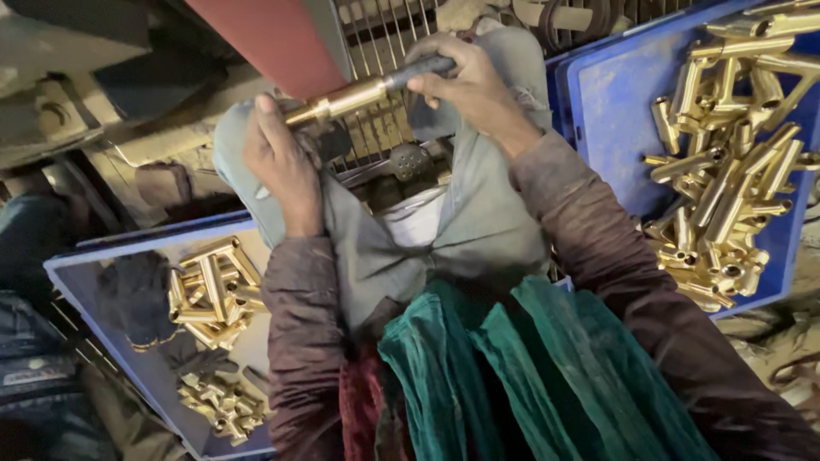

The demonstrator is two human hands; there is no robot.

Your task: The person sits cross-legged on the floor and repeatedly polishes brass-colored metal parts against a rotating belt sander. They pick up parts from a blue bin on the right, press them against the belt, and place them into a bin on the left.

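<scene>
Holding a long brass tube fitting (346,98) between both hands, far centre, its left end pressed against a broad reddish sanding belt (265,38). Left hand (282,166) sits at the brass end, fingers curled over a grey cloth (461,222) that drapes across the lap. Right hand (470,85) is closed around the dark grey handle end of the fitting. Blue plastic tray (598,111) at right holds a heap of polished brass fittings (726,162). Second blue tray (81,277) at near left holds a smaller pile of brass fittings (213,294) and a dark glove (132,294). Metal wire grille (384,34) lies beyond the hands.
</scene>
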